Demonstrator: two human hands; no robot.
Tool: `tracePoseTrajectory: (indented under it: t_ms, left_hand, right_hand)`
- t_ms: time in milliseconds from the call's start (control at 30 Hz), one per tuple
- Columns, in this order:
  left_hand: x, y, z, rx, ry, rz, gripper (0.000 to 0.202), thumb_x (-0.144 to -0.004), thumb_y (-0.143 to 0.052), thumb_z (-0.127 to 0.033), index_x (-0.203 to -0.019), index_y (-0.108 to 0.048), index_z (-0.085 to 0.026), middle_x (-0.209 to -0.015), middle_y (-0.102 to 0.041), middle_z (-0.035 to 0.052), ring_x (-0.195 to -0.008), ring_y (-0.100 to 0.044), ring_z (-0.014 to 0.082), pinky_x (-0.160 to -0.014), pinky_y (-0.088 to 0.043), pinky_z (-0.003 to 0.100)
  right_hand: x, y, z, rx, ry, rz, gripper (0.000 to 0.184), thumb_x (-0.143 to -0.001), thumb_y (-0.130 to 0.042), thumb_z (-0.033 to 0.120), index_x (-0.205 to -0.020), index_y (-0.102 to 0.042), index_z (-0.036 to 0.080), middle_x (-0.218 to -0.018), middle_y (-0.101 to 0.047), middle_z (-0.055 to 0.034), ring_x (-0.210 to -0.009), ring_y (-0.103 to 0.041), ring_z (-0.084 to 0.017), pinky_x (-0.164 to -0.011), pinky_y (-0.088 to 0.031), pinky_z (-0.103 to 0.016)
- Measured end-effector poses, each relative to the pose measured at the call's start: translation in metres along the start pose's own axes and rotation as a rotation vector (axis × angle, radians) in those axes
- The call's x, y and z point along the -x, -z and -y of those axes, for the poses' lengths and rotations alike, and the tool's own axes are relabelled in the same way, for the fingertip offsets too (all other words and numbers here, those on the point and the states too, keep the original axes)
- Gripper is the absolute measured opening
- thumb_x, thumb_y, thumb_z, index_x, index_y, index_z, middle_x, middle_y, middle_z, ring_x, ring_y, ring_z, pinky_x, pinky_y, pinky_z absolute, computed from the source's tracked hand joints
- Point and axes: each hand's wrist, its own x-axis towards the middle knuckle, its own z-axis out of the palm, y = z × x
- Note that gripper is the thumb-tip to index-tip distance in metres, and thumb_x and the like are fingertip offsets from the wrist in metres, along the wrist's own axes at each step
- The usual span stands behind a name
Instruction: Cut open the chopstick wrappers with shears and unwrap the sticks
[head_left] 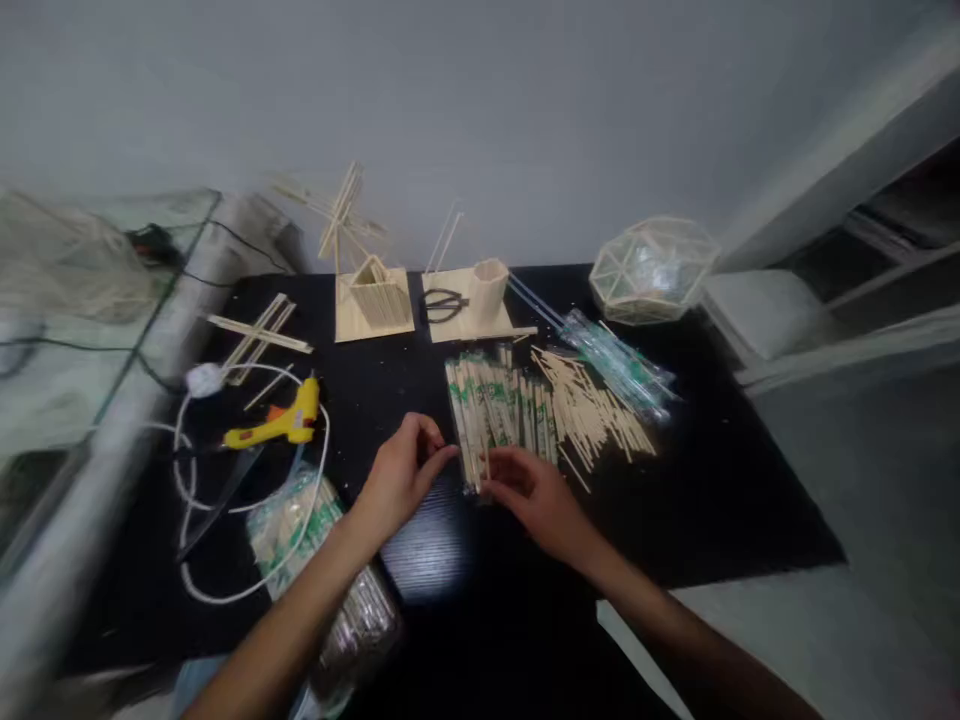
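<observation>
My left hand (405,472) and my right hand (534,495) meet over a black mat (735,480), at the near end of a row of paper-wrapped chopstick packets (491,405). The right hand's fingers pinch the end of one packet; the left hand's fingertips close in beside it, touching the same end. A loose pile of bare wooden sticks (592,410) lies just right of the packets. Blur hides the finer details of the grip.
A yellow glue gun (281,425) with a white cord lies at the left, above bagged chopstick bundles (300,525). Stick-built models (375,290), scissors (442,303), a geodesic stick dome (652,268) and clear plastic wrappers (619,360) line the back.
</observation>
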Motion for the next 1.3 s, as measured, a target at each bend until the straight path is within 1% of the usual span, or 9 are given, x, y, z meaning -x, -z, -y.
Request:
tracePoseTrajectory:
  t_ms: [200,300,467,567,700,867,933,1100,1300]
  left_hand:
    - [0.005,-0.006,0.002,-0.035,-0.096,0.137,0.008,-0.101,-0.054,-0.029,-0.099,-0.057,-0.022,-0.087,-0.063,-0.0014,-0.076,-0.06,0.014,-0.074,-0.046,0.026]
    - [0.006,-0.005,-0.004,-0.011,-0.105,0.189,0.012,-0.101,-0.048,-0.026,-0.11,-0.056,-0.022,-0.091,-0.065,-0.0001,-0.081,-0.062,0.0148,-0.079,-0.047,0.027]
    - [0.007,-0.005,-0.011,0.003,-0.066,0.217,0.016,-0.103,-0.044,-0.03,-0.113,-0.054,-0.021,-0.077,-0.055,-0.005,-0.066,-0.054,0.0126,-0.066,-0.041,0.024]
    - [0.006,-0.009,-0.003,0.018,-0.045,0.201,0.019,-0.102,-0.049,-0.036,-0.11,-0.057,-0.02,-0.068,-0.046,-0.008,-0.06,-0.048,0.0121,-0.061,-0.036,0.023]
    - [0.006,-0.014,0.009,0.009,-0.021,0.226,0.02,-0.101,-0.051,-0.036,-0.1,-0.062,-0.02,-0.064,-0.043,-0.0081,-0.057,-0.046,0.0114,-0.06,-0.033,0.024]
    - [0.007,-0.014,0.015,0.013,-0.005,0.259,0.015,-0.099,-0.052,-0.029,-0.098,-0.064,-0.02,-0.065,-0.048,-0.0068,-0.057,-0.048,0.0112,-0.059,-0.033,0.023]
    - [0.008,-0.013,0.017,0.014,0.0,0.251,0.013,-0.099,-0.052,-0.027,-0.099,-0.063,-0.02,-0.064,-0.048,-0.0067,-0.058,-0.048,0.0112,-0.06,-0.033,0.023]
    - [0.009,-0.014,0.02,0.008,-0.018,0.292,0.011,-0.099,-0.051,-0.023,-0.1,-0.062,-0.021,-0.069,-0.054,-0.0049,-0.063,-0.053,0.0122,-0.064,-0.036,0.024]
    - [0.007,-0.013,0.017,-0.035,-0.036,0.328,0.009,-0.099,-0.05,-0.022,-0.1,-0.06,-0.022,-0.075,-0.062,-0.0018,-0.069,-0.061,0.0148,-0.068,-0.039,0.025]
  right_hand:
    - [-0.001,0.028,-0.001,0.005,0.039,-0.134,0.045,-0.077,-0.08,0.028,-0.12,-0.065,0.024,-0.092,-0.07,0.0008,-0.082,-0.071,-0.017,-0.082,-0.061,-0.036]
    - [0.003,0.025,-0.001,-0.016,0.037,-0.117,0.048,-0.078,-0.079,0.027,-0.123,-0.063,0.025,-0.092,-0.07,0.0015,-0.079,-0.072,-0.016,-0.082,-0.062,-0.036]
    - [-0.012,0.016,0.014,-0.04,0.109,-0.077,0.037,-0.082,-0.078,0.034,-0.116,-0.066,0.024,-0.094,-0.072,-0.0007,-0.088,-0.076,-0.02,-0.088,-0.061,-0.039]
    - [-0.044,0.013,0.039,0.103,0.255,-0.071,0.021,-0.088,-0.072,0.039,-0.102,-0.069,0.023,-0.091,-0.074,-0.0024,-0.087,-0.075,-0.02,-0.087,-0.06,-0.037]
    - [-0.11,0.002,0.092,0.316,0.554,-0.108,0.017,-0.087,-0.075,0.038,-0.088,-0.073,0.021,-0.091,-0.075,-0.0051,-0.088,-0.071,-0.02,-0.082,-0.058,-0.034]
    - [-0.196,-0.032,0.162,0.421,0.777,-0.084,0.005,-0.09,-0.07,0.023,-0.09,-0.072,0.018,-0.086,-0.076,-0.0038,-0.082,-0.069,-0.017,-0.083,-0.055,-0.031]
    - [-0.221,-0.048,0.181,0.502,0.784,-0.077,0.004,-0.09,-0.07,0.02,-0.09,-0.073,0.017,-0.088,-0.076,-0.0039,-0.084,-0.07,-0.017,-0.085,-0.055,-0.03]
    - [-0.258,-0.074,0.192,0.608,0.676,-0.002,0.006,-0.09,-0.071,0.016,-0.091,-0.076,0.016,-0.093,-0.079,-0.0072,-0.089,-0.073,-0.019,-0.089,-0.056,-0.033]
    - [-0.266,-0.073,0.179,0.713,0.613,0.009,0.019,-0.089,-0.073,0.022,-0.107,-0.078,0.016,-0.1,-0.079,-0.0093,-0.092,-0.072,-0.022,-0.095,-0.055,-0.039]
